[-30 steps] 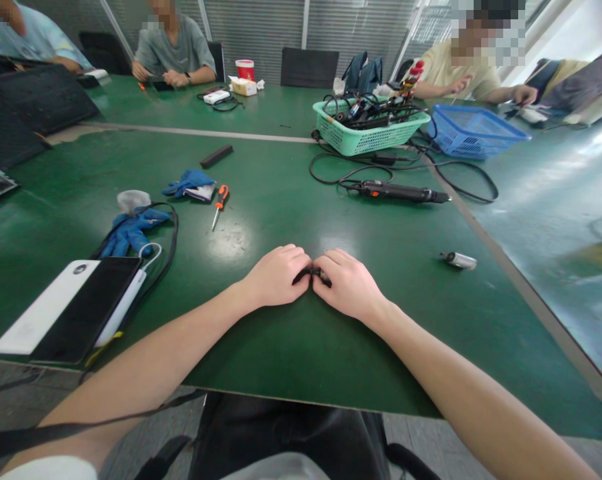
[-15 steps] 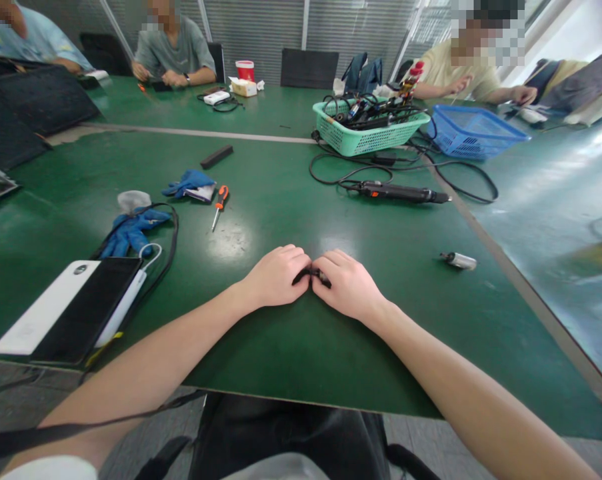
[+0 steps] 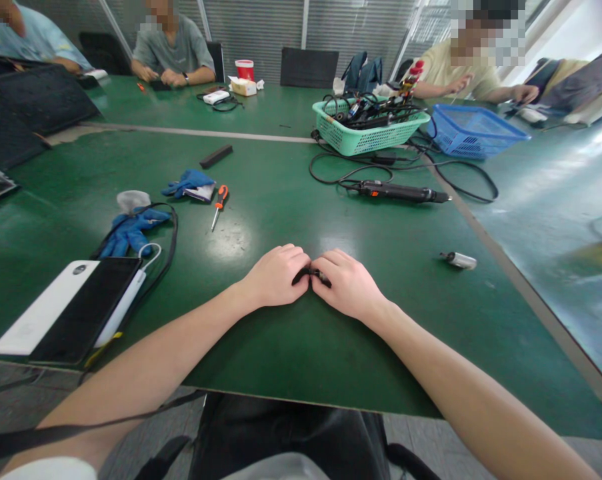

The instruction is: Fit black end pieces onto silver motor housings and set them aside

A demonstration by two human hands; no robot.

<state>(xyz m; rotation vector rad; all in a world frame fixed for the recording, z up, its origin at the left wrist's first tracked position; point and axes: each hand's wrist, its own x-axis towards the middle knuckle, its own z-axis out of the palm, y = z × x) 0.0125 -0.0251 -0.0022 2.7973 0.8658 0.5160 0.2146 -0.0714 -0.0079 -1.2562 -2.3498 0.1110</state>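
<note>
"Where's the black part point(image 3: 311, 275)?"

"Straight ahead of you, pinched between your hands, with its ends showing at your fingertips. Your left hand point(image 3: 275, 275) and right hand point(image 3: 348, 283) are both curled tightly on it."

"What differs from the earlier frame?"

"Nothing: your grip and the part match it."

"And the containers?"

"At one o'clock, the green basket point(image 3: 371, 139) is heaped with black cables point(image 3: 365, 119) and tools. The blue basket point(image 3: 473, 137) sits just beside it at two o'clock."
</note>
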